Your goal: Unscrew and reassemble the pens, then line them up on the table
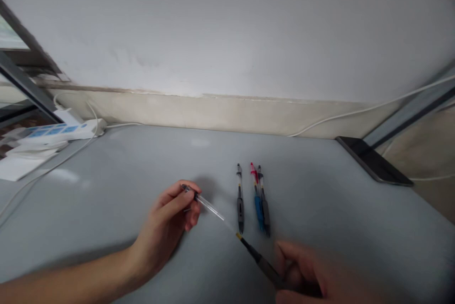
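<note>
My left hand (176, 207) pinches the black clip end of a clear pen barrel (212, 208) between thumb and fingers. From the barrel's lower end a thin clear refill (239, 236) with a yellow band and dark ink runs down to the right. It leads into a dark grey pen grip (266, 268), around which my right hand (302, 271) is closed, low in the view and blurred by motion. Beyond the hands, on the table, lie a grey-gripped pen (241, 204), a blue-gripped pen with a pink top (258, 209) and another grey-gripped pen (265, 211) touching it.
The grey table (117, 176) meets a wall at the back. A white power strip (67, 129) with cables and white plugs sits at the left. A dark phone or tablet (373, 159) lies at the right edge, near a white cable (341, 117).
</note>
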A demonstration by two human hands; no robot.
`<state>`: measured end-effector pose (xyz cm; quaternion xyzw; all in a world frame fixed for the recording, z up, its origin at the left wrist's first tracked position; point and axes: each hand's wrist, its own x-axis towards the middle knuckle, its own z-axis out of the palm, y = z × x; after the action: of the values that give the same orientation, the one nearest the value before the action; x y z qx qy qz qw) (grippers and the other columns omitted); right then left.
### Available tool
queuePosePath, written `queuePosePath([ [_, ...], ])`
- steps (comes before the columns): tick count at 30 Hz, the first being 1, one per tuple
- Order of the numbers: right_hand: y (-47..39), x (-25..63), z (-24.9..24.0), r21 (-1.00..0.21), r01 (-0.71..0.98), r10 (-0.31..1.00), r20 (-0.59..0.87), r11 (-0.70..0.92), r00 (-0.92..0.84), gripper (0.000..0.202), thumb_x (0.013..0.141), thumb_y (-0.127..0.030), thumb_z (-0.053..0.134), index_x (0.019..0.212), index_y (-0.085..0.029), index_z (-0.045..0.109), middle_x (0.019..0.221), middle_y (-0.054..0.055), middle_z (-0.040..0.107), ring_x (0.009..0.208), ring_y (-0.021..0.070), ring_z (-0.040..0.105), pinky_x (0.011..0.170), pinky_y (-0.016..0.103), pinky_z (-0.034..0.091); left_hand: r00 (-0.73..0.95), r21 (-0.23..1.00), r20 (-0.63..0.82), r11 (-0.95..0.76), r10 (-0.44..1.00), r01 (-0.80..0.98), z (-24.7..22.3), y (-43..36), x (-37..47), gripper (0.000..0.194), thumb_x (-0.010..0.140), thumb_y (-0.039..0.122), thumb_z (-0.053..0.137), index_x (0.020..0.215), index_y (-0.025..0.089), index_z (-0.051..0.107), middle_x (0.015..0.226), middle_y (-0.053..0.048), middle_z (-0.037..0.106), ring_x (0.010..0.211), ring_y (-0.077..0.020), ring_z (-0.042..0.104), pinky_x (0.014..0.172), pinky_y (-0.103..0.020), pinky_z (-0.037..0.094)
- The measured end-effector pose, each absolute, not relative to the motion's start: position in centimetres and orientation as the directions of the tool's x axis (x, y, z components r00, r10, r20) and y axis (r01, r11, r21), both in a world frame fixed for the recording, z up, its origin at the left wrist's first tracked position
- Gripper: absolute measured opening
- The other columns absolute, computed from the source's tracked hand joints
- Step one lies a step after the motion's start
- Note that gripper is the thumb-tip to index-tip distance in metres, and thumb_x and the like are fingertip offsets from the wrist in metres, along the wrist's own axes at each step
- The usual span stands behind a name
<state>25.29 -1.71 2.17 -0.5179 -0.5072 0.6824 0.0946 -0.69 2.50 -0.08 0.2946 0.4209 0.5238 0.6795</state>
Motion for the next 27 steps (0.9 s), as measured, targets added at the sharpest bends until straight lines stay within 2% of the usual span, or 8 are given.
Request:
queuePosePath([
  [4,-1.3,24.9,2.4,-0.797,0.406,0.678,-0.599,-0.448,-0.426,0.037,0.072,-0.047,0.086,0.094,-0.024,0.067,0.061,-0.006,0.061,0.060,0.0151,0.060,0.057,0.024,0.044,0.250,0.847,-0.199,0.295,0.948,-0.442,-0.7,1.8,-0.6,0.024,0.078,0.035,0.088,0.087,0.016,0.076,0.062,0.000,0.071,0.050,-0.0082,0.061,0.046,-0.014,0.045],
  [8,-1.2,24.8,2.2,-0.793,0.411,0.684,-0.602,-0.450,-0.412,0.034,0.073,-0.042,0.087,0.092,-0.024,0.066,0.059,-0.006,0.063,0.058,0.0143,0.061,0.055,0.023,0.044,0.398,0.872,-0.158,0.317,0.904,-0.373,-1.0,1.3,-0.6,0.021,0.083,0.035,0.085,0.091,0.017,0.077,0.069,-0.003,0.076,0.054,-0.0100,0.067,0.049,-0.015,0.052],
  [11,-1.5,25.0,2.0,-0.785,0.416,0.680,-0.612,-0.460,-0.403,0.031,0.073,-0.040,0.084,0.082,-0.024,0.059,0.056,-0.007,0.063,0.053,0.0132,0.059,0.051,0.023,0.042,0.414,0.875,-0.147,0.313,0.898,-0.368,-1.1,1.4,-0.6,0.021,0.084,0.035,0.084,0.092,0.017,0.077,0.070,-0.003,0.076,0.055,-0.0094,0.068,0.051,-0.015,0.054],
  [16,-1.7,25.3,1.7,-0.769,0.445,0.669,-0.629,-0.459,-0.397,0.027,0.074,-0.036,0.069,0.073,-0.026,0.045,0.054,-0.004,0.063,0.048,0.0126,0.055,0.046,0.023,0.035,0.422,0.872,-0.137,0.311,0.896,-0.378,-1.3,1.7,-0.6,0.019,0.085,0.033,0.084,0.092,0.016,0.077,0.070,-0.002,0.076,0.055,-0.0085,0.068,0.051,-0.014,0.055],
  [24,-2.1,25.4,1.3,-0.784,0.417,0.677,-0.613,-0.460,-0.407,0.024,0.079,-0.034,0.068,0.076,-0.026,0.045,0.055,-0.005,0.063,0.047,0.0107,0.054,0.044,0.020,0.033,0.448,0.865,-0.135,0.326,0.884,-0.381,-1.4,1.7,-0.6,0.020,0.085,0.033,0.084,0.093,0.016,0.078,0.072,-0.004,0.077,0.055,-0.0085,0.069,0.051,-0.013,0.055],
  [27,-1.8,25.0,1.9,-0.774,0.393,0.662,-0.630,-0.496,-0.405,0.032,0.078,-0.042,0.070,0.074,-0.027,0.042,0.054,-0.005,0.063,0.044,0.0103,0.053,0.041,0.020,0.033,0.483,0.865,-0.132,0.339,0.865,-0.370,-1.3,1.5,-0.6,0.019,0.085,0.032,0.084,0.094,0.016,0.078,0.074,-0.005,0.079,0.056,-0.0091,0.070,0.052,-0.014,0.056],
])
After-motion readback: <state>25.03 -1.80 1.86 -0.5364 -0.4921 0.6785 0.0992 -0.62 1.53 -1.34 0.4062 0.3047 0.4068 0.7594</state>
